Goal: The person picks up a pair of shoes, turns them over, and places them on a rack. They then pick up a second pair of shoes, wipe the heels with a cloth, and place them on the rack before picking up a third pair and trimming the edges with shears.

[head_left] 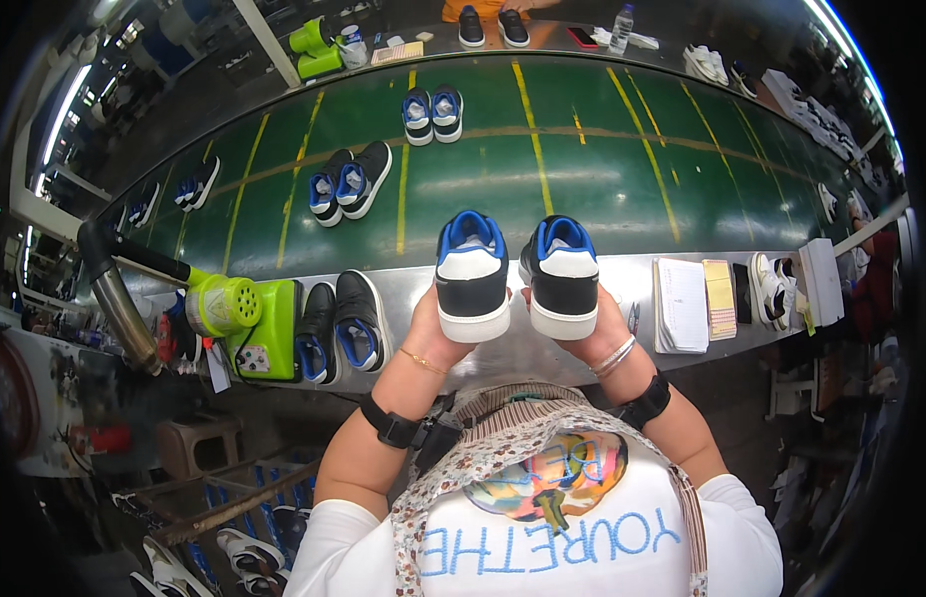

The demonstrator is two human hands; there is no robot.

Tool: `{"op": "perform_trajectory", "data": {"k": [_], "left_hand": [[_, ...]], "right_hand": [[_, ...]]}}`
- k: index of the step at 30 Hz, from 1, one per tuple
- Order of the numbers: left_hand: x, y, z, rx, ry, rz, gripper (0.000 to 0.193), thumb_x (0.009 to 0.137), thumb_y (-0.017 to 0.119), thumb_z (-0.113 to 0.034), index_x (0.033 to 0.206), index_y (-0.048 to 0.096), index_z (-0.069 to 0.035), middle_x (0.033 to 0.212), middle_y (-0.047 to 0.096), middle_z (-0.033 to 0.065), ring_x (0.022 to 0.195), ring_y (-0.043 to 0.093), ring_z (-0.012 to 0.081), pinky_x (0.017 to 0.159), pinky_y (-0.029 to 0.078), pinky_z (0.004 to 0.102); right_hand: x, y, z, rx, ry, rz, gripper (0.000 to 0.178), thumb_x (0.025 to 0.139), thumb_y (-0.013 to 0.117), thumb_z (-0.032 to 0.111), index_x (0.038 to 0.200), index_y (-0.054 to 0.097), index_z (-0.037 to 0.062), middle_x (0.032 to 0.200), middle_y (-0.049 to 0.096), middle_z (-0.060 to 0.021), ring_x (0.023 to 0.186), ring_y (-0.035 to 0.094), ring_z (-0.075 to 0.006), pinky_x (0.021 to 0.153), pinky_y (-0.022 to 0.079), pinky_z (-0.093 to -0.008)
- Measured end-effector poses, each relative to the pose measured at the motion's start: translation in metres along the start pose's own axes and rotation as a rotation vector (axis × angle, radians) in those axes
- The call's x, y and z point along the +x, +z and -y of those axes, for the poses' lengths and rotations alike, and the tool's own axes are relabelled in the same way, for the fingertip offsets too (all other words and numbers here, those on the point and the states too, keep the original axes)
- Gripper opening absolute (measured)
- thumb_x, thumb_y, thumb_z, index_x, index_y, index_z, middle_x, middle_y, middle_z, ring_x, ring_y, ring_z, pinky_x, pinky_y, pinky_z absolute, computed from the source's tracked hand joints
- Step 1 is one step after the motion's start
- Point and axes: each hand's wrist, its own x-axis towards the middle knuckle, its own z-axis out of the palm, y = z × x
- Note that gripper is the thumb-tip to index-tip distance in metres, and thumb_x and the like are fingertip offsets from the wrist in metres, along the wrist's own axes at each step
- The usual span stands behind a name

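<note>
Two black sneakers with white heel patches, white soles and blue linings are held up side by side, heels facing me. My left hand [433, 336] grips the left sneaker [473, 298], its fingers mostly hidden behind the shoe. The right sneaker [564, 297] is in my right hand [609, 328], whose fingers are likewise largely out of sight. White paper stuffing shows inside the shoes. Both are raised over the metal bench edge [503, 370], a small gap between them. To the left of my left hand, another pair of black sneakers [336, 323] stands on the metal ledge.
A bright green machine [267, 328] with a round vented head sits left on the ledge. Beyond runs a green conveyor belt [483, 179] with yellow lines, carrying pairs of sneakers [350, 184]. At right lie a notebook [680, 306] and white shoes [771, 291]. A person in orange [483, 9] is opposite.
</note>
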Motion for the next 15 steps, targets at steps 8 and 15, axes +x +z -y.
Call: {"op": "perform_trajectory", "data": {"k": [8,15], "left_hand": [[-0.003,-0.009,-0.002,0.039,0.029,-0.079,0.028,0.090,0.037,-0.016,0.111,0.052,-0.005,0.108,0.057,0.0157,0.097,0.056,0.0312,0.089,0.046,0.0464],[-0.002,-0.011,-0.004,0.009,-0.059,0.068,0.049,0.096,0.018,-0.038,0.119,0.046,-0.005,0.116,0.054,0.0170,0.105,0.052,0.0370,0.091,0.043,0.0478]], "right_hand": [[0.002,0.009,-0.013,0.018,0.021,-0.015,0.052,0.095,0.015,0.043,0.126,0.041,0.0102,0.122,0.051,-0.0097,0.111,0.049,-0.0277,0.097,0.039,-0.0434],[0.007,0.005,-0.016,0.060,0.058,0.154,0.050,0.095,0.017,0.041,0.125,0.042,0.0093,0.121,0.051,-0.0125,0.109,0.050,-0.0302,0.096,0.040,-0.0463]]}}
